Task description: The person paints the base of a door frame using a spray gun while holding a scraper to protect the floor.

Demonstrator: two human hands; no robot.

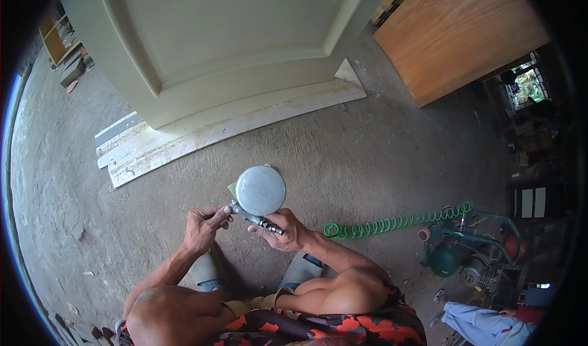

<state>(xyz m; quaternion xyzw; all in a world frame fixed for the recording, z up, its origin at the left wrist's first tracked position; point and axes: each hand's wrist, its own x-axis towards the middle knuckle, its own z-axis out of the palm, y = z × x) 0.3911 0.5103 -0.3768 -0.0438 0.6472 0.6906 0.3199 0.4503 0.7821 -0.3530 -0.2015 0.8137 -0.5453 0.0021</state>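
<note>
Between my hands, above the floor, is a metal paint spray gun (249, 216) with a round grey-white cup (261, 190) on top. My left hand (205, 226) is closed, its thumb and fingers pinching the knob-like end of the gun. My right hand (286, 231) is closed round the gun on the other side, under the cup. A small pale green piece (232, 190) shows beside the cup; its kind is unclear. By my right forearm lies a coiled green air hose (392, 225); whether it joins the gun is hidden.
A pale panelled door (233, 27) stands ahead on white boards (233, 128). A wooden panel (459, 36) is at the far right. To the right is a green air compressor (445, 259) and, nearer, a person in light blue trousers (478, 321). Rubble (73, 71) lies far left.
</note>
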